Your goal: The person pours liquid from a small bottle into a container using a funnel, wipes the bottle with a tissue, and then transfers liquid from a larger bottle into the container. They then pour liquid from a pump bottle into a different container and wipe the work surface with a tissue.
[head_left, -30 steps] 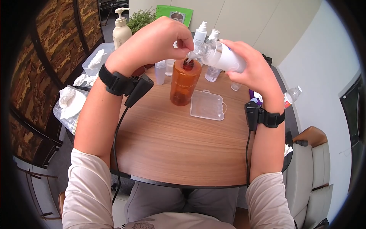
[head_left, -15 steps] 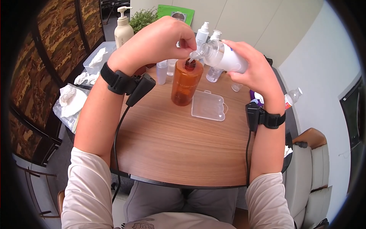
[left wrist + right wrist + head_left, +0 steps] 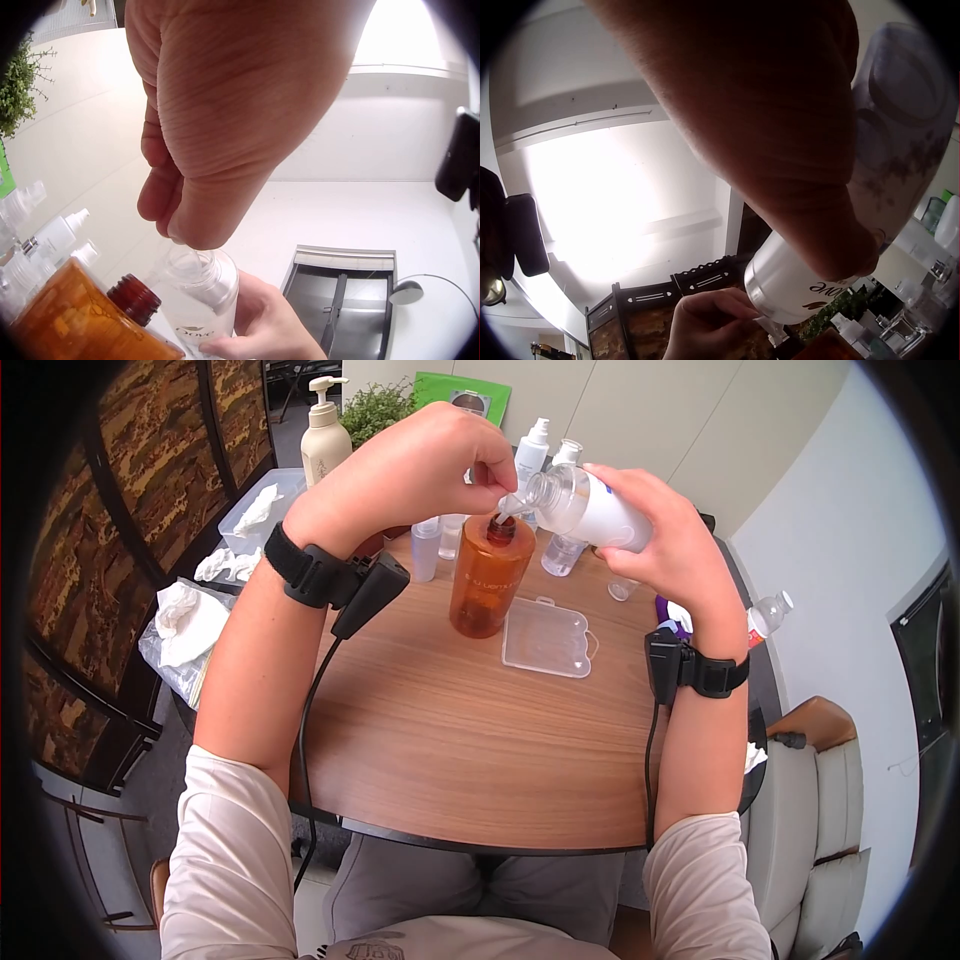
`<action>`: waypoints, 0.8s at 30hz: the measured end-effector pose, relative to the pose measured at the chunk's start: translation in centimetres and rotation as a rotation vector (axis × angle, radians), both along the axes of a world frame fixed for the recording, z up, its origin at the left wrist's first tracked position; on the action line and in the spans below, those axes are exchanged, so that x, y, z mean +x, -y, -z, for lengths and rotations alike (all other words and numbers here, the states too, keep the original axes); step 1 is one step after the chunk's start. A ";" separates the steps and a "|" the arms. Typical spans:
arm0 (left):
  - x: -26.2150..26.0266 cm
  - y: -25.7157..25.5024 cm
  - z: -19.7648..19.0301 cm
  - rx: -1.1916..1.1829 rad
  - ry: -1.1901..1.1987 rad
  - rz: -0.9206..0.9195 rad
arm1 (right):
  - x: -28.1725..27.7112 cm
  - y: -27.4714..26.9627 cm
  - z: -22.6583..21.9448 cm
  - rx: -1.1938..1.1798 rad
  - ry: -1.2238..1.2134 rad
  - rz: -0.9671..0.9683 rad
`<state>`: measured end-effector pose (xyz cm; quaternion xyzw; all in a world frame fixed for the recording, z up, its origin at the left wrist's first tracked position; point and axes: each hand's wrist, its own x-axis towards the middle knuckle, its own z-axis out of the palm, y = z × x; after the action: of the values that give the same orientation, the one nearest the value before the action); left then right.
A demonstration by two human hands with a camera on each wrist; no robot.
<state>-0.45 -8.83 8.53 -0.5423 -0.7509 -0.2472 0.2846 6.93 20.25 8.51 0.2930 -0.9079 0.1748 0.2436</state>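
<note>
Overhead light [image 3: 592, 195] glares white in wrist views.

Table [image 3: 470, 760]: wood-grain top, smooth, low sheen. Amber bottle [image 3: 488, 588]: translucent, apparently plastic, glossy. Labelled bottle [image 3: 612, 518]: clear, smooth plastic-looking neck; white label. Funnel [image 3: 514, 506]: translucent, apparently plastic. Flat case [image 3: 545, 642]: clear plastic, shiny. Pump bottle [image 3: 325, 452]: opaque, matt. Sleeves [image 3: 232, 850]: creased matt cloth. Tissues [image 3: 188, 630]: crumpled, soft-looking paper.

Amber bottle [image 3: 79, 319] (left wrist view) partly out-of-frame.
</note>
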 end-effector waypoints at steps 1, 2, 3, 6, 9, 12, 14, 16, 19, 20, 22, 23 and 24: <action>0.0 0.0 0.0 0.001 -0.001 -0.002 | 0.0 0.0 0.0 -0.003 0.006 0.005; 0.0 0.0 0.0 0.002 -0.001 -0.002 | 0.0 0.1 -0.1 -0.002 0.006 0.004; -0.1 0.0 0.0 0.000 0.001 0.003 | 0.1 0.1 -0.1 -0.001 0.006 0.007; -0.1 0.0 0.0 -0.001 0.002 0.010 | 0.1 0.1 -0.1 0.002 0.005 0.009; -0.1 0.0 0.0 0.000 0.006 0.008 | 0.0 0.0 -0.1 0.002 0.000 0.005; -0.1 0.0 0.0 -0.003 0.008 0.004 | 0.0 0.0 -0.1 0.001 0.002 0.000; -0.1 0.0 0.0 -0.006 0.006 0.002 | 0.0 0.0 -0.2 0.001 0.005 -0.002; 0.0 0.0 0.0 -0.005 0.026 -0.007 | 0.0 0.0 -0.1 0.004 -0.005 0.001; 0.0 0.0 0.0 -0.004 0.032 -0.006 | -0.1 -0.1 -0.1 0.003 -0.015 -0.013; 0.0 0.0 0.0 -0.004 0.031 -0.006 | -0.1 -0.1 -0.1 0.003 -0.015 -0.013; 0.0 0.0 0.0 -0.007 0.033 -0.010 | 0.0 0.0 -0.1 -0.007 -0.005 -0.012; 0.0 0.0 0.0 -0.007 0.033 -0.010 | 0.0 0.0 -0.1 -0.006 -0.005 -0.011; 0.0 0.0 -0.1 -0.007 0.024 -0.009 | 0.0 0.0 -0.1 -0.006 -0.009 -0.010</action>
<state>-0.41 -8.80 8.59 -0.5369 -0.7576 -0.2497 0.2746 6.95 20.20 8.64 0.2974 -0.9049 0.1775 0.2475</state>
